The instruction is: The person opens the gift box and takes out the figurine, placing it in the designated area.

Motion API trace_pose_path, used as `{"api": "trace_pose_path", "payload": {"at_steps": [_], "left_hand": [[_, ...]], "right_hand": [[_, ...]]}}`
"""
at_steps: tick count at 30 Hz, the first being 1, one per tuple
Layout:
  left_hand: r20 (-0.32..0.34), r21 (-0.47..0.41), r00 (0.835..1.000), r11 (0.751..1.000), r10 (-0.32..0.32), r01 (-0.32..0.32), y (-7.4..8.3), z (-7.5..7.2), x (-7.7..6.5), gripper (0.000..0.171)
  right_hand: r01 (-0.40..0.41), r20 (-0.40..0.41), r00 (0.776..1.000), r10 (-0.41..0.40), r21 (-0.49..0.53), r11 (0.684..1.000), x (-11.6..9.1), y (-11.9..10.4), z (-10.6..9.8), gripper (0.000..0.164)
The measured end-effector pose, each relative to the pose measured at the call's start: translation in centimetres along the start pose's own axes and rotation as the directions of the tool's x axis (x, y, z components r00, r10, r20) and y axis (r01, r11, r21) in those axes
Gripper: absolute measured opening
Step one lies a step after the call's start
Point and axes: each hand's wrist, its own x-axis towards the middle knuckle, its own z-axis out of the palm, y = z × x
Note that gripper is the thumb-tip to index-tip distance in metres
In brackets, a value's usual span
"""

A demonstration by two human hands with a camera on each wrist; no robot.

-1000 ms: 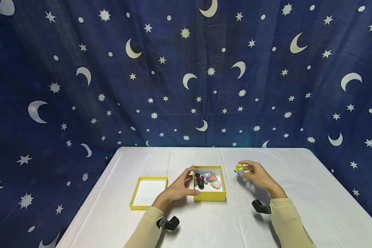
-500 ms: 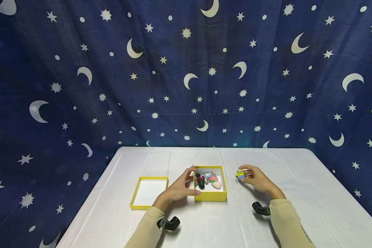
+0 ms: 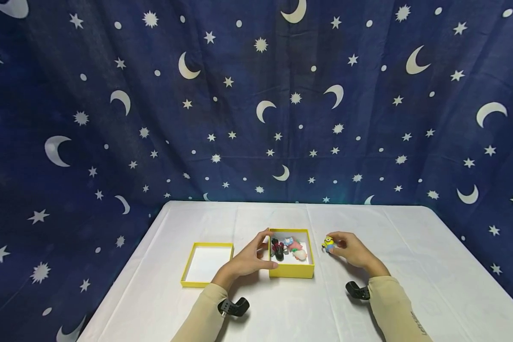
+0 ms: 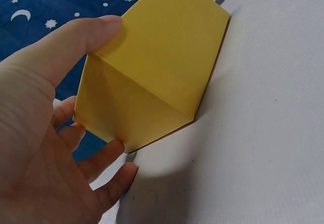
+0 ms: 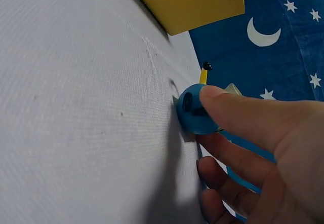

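Observation:
My right hand [image 3: 355,249] pinches a small yellow and blue Minion figure [image 3: 328,244] between thumb and fingers, low over the white table, right of an open yellow box [image 3: 291,271]. In the right wrist view the figure's blue body [image 5: 195,113] shows under the thumb, close to the cloth. My left hand [image 3: 248,259] holds the box by its left side, the thumb at the front corner and the fingers toward the back. Inside the box lie several small toys: a black and red one [image 3: 278,250], a blue and pink one [image 3: 293,244] and a pale round one [image 3: 299,255].
A yellow-rimmed box lid [image 3: 194,285], white inside, lies on the table left of the box. White cloth covers the table [image 3: 290,313]. A dark blue curtain [image 3: 222,109] with moons and stars hangs behind and beside it.
The right hand has lowered the Minion figure toward the tabletop, ending slightly nearer the box. The left hand keeps its hold on the box, which stays in place.

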Motion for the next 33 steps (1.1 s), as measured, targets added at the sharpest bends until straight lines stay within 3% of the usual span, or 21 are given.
{"api": "trace_pose_path", "payload": {"at_steps": [18, 27, 33], "left_hand": [[-0.009, 0.01, 1.0, 1.0, -0.013, 0.013, 0.1, 0.2, 0.0, 0.085], [-0.02, 0.004, 0.999, 0.999, -0.05, 0.05, 0.2, 0.3, 0.0, 0.083], [-0.025, -0.006, 0.998, 0.998, -0.066, 0.065, 0.1, 0.3, -0.1, 0.084]], "right_hand": [[-0.009, -0.002, 1.0, 0.009, -0.014, 1.0, 0.0, 0.5, -0.1, 0.046], [0.088, -0.011, 0.996, -0.087, 0.036, 0.996, -0.2, 0.4, -0.8, 0.049], [0.016, -0.014, 1.0, -0.015, 0.031, 0.999, -0.2, -0.3, -1.0, 0.049]]}}
